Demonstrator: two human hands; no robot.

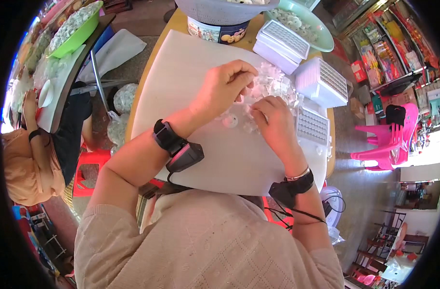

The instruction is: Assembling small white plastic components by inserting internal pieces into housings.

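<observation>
My left hand [227, 86] is raised over the white sheet on the table, its fingers curled into a pinch. What it pinches is too small to make out. Just to its right, my right hand [277, 123] is bent over the near side of a heap of small clear plastic pieces [278, 85], thumb and fingers drawn together. Whatever sits between those fingertips is hidden. A round whitish piece [229, 121] lies on the white sheet [208, 161] between the hands. Beside my right hand is a white gridded tray [313, 126] filled with rows of small parts.
Stacked gridded trays [322, 83] and another stack [281, 43] stand at the right and back. A grey basin [220, 12] rests on a printed bucket [217, 32]; a pale green basin [321, 30] holds white pieces. At left, another person [34, 164] sits by a table. A pink chair [395, 137] stands right.
</observation>
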